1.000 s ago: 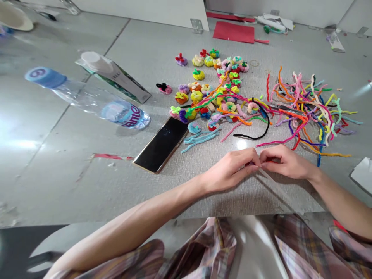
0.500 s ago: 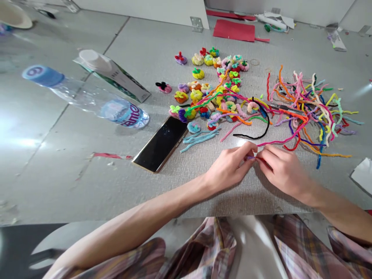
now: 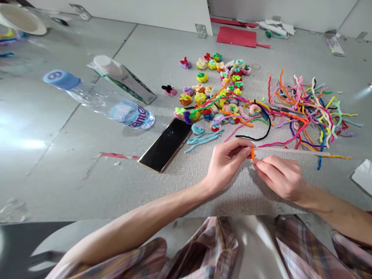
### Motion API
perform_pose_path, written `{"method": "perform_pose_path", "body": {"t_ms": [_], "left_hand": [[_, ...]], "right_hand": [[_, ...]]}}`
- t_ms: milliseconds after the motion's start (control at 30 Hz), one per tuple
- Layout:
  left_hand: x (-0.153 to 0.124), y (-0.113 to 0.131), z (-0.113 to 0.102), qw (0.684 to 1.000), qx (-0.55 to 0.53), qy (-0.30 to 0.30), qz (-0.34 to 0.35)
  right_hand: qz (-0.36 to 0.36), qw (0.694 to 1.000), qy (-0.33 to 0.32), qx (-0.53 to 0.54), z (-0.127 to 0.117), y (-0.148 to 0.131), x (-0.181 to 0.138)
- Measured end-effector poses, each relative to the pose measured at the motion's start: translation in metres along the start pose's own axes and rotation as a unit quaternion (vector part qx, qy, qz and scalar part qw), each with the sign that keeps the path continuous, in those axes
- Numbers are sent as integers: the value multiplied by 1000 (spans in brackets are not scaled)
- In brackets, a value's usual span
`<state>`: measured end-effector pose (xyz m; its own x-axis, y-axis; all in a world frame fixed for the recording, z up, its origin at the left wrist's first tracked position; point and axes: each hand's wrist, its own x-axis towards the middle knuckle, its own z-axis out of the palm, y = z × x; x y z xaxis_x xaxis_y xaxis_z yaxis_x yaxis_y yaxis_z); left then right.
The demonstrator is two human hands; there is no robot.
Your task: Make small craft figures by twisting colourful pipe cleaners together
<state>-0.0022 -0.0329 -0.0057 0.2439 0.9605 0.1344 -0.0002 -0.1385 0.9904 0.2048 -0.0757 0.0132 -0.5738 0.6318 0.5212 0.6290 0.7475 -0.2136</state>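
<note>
Both of my hands are close together over the front of the table. My left hand (image 3: pixel 231 159) pinches a thin pale stick (image 3: pixel 293 151), which points to the right. A short orange pipe cleaner (image 3: pixel 252 154) crosses the stick at my left fingertips; whether it goes all the way round is hidden. Lower down, my right hand (image 3: pixel 280 174) has its fingertips closed on the orange pipe cleaner's near end. Just beyond the hands lie a curved black pipe cleaner (image 3: pixel 267 130) and a long magenta one.
Many-coloured loose pipe cleaners (image 3: pixel 309 104) are heaped at right, with a dark cutter knife (image 3: pixel 292 112) on them. Small pipe-cleaner figures (image 3: pixel 200 97) cluster mid-table. Left stand a phone (image 3: pixel 165 145), lying flat, a tilted-looking water bottle (image 3: pixel 99 101) and a carton (image 3: pixel 124 79).
My fingertips have moved slightly apart. The pale stick and the orange strip now show between my hands, where a purple bit showed before. The camera view has shifted a little.
</note>
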Motion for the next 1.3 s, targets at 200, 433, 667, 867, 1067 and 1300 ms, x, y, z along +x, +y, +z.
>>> {"method": "perform_pose_path", "body": {"t_ms": [200, 433, 667, 867, 1067, 1300], "left_hand": [[3, -3, -6, 994, -83, -64, 38], [9, 5, -16, 962, 76, -217, 149], [8, -5, -16, 947, 205, -204, 142], [5, -9, -7, 947, 247, -152, 138], [5, -1, -4, 970, 186, -31, 154], [-3, 6, -3, 976, 119, 24, 181]], "right_hand": [[130, 966, 15, 224, 7, 16, 4], [159, 939, -57, 300, -2, 38, 14], [168, 952, -64, 247, -10, 45, 14], [148, 976, -48, 151, -10, 28, 15], [103, 992, 15, 75, -2, 10, 7], [170, 959, 46, 223, 12, 3, 0]]}}
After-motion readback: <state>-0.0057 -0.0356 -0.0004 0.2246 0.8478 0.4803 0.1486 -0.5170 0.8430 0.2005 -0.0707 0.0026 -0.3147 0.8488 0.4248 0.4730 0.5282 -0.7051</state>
